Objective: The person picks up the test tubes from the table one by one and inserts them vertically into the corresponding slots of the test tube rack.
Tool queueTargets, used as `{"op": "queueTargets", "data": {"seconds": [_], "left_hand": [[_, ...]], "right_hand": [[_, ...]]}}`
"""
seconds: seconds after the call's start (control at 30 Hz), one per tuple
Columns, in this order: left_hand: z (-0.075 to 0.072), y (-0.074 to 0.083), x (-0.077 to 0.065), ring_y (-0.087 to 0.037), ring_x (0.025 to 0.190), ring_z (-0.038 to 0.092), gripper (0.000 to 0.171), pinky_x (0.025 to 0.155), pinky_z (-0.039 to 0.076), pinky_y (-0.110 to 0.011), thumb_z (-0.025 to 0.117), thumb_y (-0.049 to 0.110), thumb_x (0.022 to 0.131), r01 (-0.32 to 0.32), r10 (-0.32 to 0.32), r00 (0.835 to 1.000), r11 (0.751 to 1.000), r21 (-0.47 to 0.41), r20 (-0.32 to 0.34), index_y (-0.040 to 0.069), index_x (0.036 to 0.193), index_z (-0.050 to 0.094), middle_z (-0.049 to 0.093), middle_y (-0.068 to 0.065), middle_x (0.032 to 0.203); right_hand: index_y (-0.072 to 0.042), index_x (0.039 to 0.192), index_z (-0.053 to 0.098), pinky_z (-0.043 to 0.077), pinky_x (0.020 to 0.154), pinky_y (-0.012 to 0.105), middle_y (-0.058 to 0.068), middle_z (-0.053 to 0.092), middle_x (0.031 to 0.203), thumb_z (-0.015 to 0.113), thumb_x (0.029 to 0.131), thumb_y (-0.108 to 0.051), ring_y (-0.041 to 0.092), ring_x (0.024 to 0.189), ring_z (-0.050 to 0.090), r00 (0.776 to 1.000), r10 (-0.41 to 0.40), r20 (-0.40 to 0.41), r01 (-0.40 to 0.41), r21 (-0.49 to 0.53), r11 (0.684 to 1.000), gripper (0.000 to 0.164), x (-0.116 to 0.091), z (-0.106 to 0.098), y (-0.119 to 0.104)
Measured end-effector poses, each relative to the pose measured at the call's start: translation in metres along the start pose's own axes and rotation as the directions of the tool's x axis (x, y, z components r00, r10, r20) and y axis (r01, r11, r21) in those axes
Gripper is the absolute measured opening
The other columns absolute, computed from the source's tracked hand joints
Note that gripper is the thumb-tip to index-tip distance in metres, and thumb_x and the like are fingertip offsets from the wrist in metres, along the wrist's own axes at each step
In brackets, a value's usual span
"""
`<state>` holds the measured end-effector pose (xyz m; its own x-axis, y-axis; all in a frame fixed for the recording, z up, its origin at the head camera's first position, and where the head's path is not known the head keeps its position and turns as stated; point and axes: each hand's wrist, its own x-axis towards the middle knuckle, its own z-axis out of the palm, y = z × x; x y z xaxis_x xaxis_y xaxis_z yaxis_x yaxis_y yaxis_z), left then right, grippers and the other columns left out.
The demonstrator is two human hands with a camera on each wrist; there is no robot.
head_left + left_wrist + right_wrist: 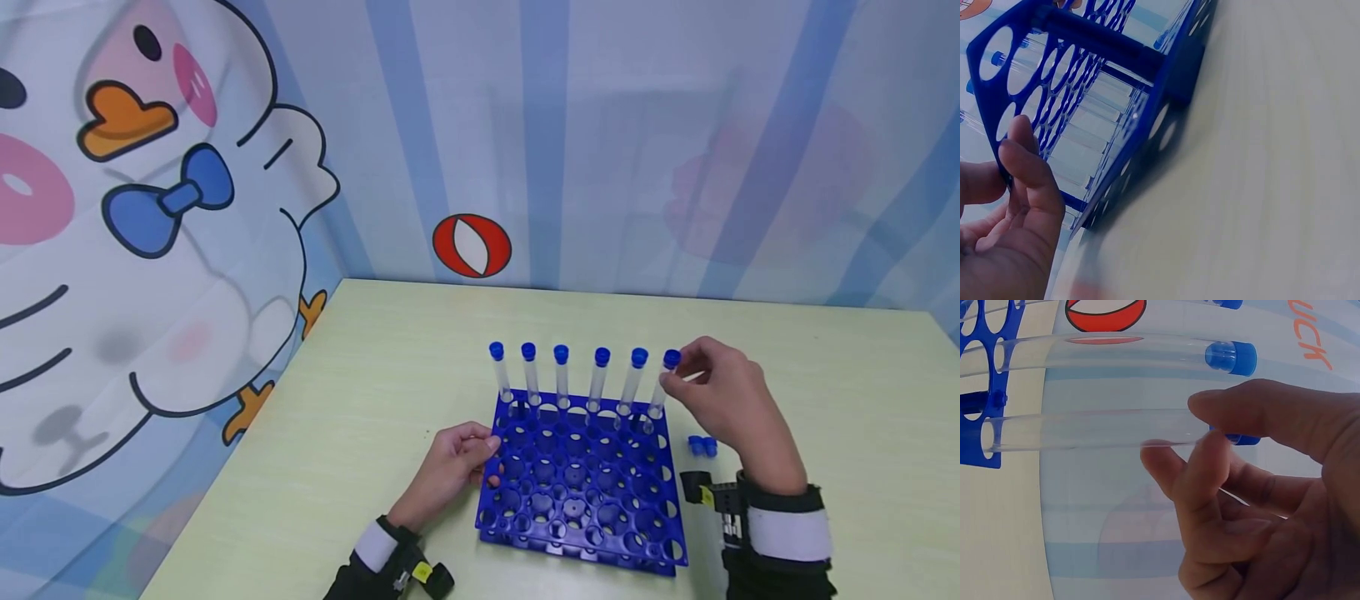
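A blue test tube rack (577, 543) stands on the table, its far row holding several upright clear test tubes with blue caps. At its left edge, my left hand (444, 467) grips the top plate between thumb and fingers; in the left wrist view the fingers (1035, 172) curl at the plate's rim. My right hand (726, 402) pinches the rightmost test tube (1097, 430) just below its blue cap (672, 358). That tube's lower end sits in a corner hole of the rack. Its neighbour tube (1116, 353) stands one place to the left, untouched.
Loose blue caps (702, 447) lie on the pale table (405, 358) to the right of the rack, close to my right wrist. Behind the table hangs a striped blue backdrop (622, 167) with a cartoon duck and a red ball.
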<state>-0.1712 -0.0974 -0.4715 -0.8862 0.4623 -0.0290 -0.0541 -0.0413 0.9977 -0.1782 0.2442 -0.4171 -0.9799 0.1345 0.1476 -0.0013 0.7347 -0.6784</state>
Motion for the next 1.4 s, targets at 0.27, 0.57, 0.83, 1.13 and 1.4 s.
{"op": "queueTargets", "data": {"seconds": [0.27,0.57,0.83,1.13,1.4], "left_hand": [[0.002,0.000,0.000,-0.024,0.057,0.058,0.033,0.050,0.048,-0.033,0.050,0.019,0.084,0.005,-0.005,1.000,1.000,0.008,-0.007,-0.011,0.097,0.046,0.055,-0.020,0.071],[0.002,0.002,0.000,-0.024,0.057,0.058,0.032,0.052,0.049,-0.035,0.049,0.018,0.085,0.001,-0.001,1.000,1.000,0.009,-0.002,-0.012,0.097,0.046,0.055,-0.014,0.068],[0.002,0.004,0.000,-0.023,0.057,0.058,0.032,0.053,0.049,-0.036,0.050,0.019,0.084,0.007,-0.007,1.000,1.000,0.007,-0.002,-0.010,0.097,0.047,0.056,-0.013,0.068],[0.002,0.002,0.000,-0.024,0.056,0.058,0.032,0.053,0.048,-0.038,0.050,0.016,0.085,0.008,-0.008,1.000,1.000,-0.018,-0.003,-0.012,0.098,0.046,0.052,-0.029,0.073],[0.002,0.002,0.000,-0.024,0.056,0.058,0.031,0.053,0.048,-0.038,0.049,0.015,0.085,0.016,-0.016,1.000,0.999,-0.033,0.001,-0.013,0.099,0.046,0.051,-0.032,0.076]], "right_hand": [[-0.003,0.098,0.046,0.044,0.059,0.039,0.014,0.055,0.090,0.056,0.077,-0.038,0.030,0.082,0.052,0.995,-0.018,0.095,0.020,-0.022,1.000,0.041,-0.029,-0.032,-0.059],[0.003,0.101,0.046,0.044,0.056,0.035,0.019,0.053,0.092,0.055,0.078,-0.033,0.029,0.078,0.052,0.943,0.075,0.324,-0.041,-0.111,0.993,0.044,-0.034,-0.052,-0.045],[-0.001,0.070,0.055,0.034,0.044,0.028,0.001,0.047,0.058,0.054,0.075,-0.019,0.015,0.050,0.040,0.812,0.246,0.529,-0.170,-0.188,0.967,0.018,-0.029,-0.048,-0.002],[-0.006,0.052,0.053,0.026,0.036,0.022,-0.001,0.038,0.045,0.057,0.070,-0.011,0.009,0.038,0.026,0.777,0.342,0.529,-0.323,-0.132,0.937,0.019,-0.024,-0.030,0.018],[-0.003,0.050,0.054,0.026,0.033,0.021,0.000,0.039,0.043,0.054,0.064,-0.006,0.009,0.035,0.029,0.769,0.360,0.529,-0.342,-0.136,0.930,0.014,-0.023,-0.021,0.021]]}}
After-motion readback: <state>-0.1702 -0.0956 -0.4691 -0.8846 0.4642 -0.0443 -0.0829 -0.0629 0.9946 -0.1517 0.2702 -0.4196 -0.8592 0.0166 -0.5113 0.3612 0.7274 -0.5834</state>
